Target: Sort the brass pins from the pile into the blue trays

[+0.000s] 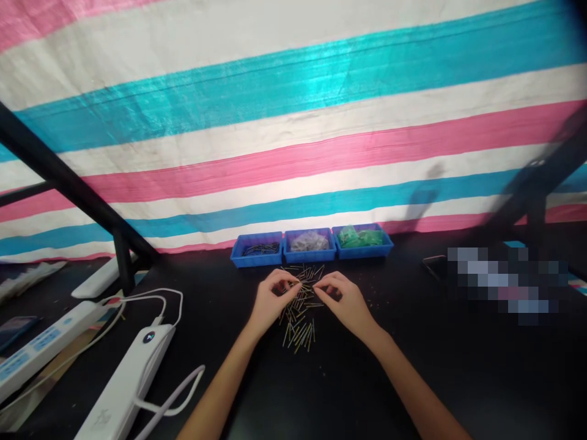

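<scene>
Thin metal pins or screws [300, 335] lie scattered in a loose pile on the black table. My left hand [276, 297] is over the pile's left side, thumb and fingertips pinched together. On the right side, my right hand [340, 297] has its fingertips brought together in the same way. Whatever either pinch holds is too small to make out. Behind the pile stand three blue trays in a row: the left tray [257, 261] has dark thin pieces, the middle tray [310, 255] clear or whitish pieces, and the right tray [365, 251] green ones.
A white device [123, 382] with looped cables and a white power strip [46, 345] lie at the left. A phone [435, 266] rests on the table [394, 379] at the right, beside a pixelated area. Behind hangs a striped sheet [293, 146], with black frame bars at both sides.
</scene>
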`<action>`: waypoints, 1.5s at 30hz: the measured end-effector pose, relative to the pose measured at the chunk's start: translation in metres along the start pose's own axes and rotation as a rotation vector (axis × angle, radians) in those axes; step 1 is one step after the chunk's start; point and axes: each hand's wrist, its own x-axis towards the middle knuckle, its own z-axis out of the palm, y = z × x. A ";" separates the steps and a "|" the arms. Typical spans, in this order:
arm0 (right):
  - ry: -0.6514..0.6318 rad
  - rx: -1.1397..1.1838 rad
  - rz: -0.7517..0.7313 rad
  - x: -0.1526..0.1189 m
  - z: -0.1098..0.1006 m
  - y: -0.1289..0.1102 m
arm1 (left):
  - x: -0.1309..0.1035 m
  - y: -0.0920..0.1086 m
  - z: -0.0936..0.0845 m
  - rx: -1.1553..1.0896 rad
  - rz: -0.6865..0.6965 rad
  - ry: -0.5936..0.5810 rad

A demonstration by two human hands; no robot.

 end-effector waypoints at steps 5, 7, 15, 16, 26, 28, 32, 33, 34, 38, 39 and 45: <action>-0.059 -0.253 -0.031 -0.003 -0.003 -0.003 | 0.012 -0.021 -0.021 0.055 -0.127 0.342; -0.080 -0.280 -0.040 -0.003 -0.002 -0.003 | 0.017 -0.029 -0.029 0.074 -0.135 0.440; -0.128 -0.321 -0.044 -0.001 -0.002 0.007 | 0.048 -0.036 -0.037 0.221 0.015 0.453; -0.139 -0.321 -0.037 -0.001 -0.003 0.007 | 0.050 -0.036 -0.035 0.271 0.085 0.398; -0.260 -0.390 -0.061 -0.005 -0.008 0.007 | 0.017 -0.024 -0.017 0.682 0.185 -0.223; -0.275 -0.391 -0.057 -0.004 -0.009 0.007 | 0.011 -0.024 -0.014 0.697 0.125 -0.322; -0.291 -0.391 -0.027 -0.002 -0.010 0.007 | 0.004 -0.021 -0.014 0.673 0.077 -0.470; -0.294 -0.388 -0.028 -0.002 -0.009 0.008 | 0.002 -0.019 -0.014 0.659 0.072 -0.507; -0.296 -0.384 -0.033 -0.002 -0.008 0.008 | 0.000 -0.017 -0.013 0.647 0.067 -0.540; -0.298 -0.368 -0.054 -0.003 0.001 0.008 | -0.006 -0.014 -0.007 0.638 0.072 -0.618; -0.297 -0.369 -0.054 -0.004 0.003 0.008 | -0.007 -0.014 -0.005 0.638 0.080 -0.621; -0.274 -0.422 -0.047 -0.005 0.006 0.006 | -0.003 -0.020 0.003 0.663 0.119 -0.464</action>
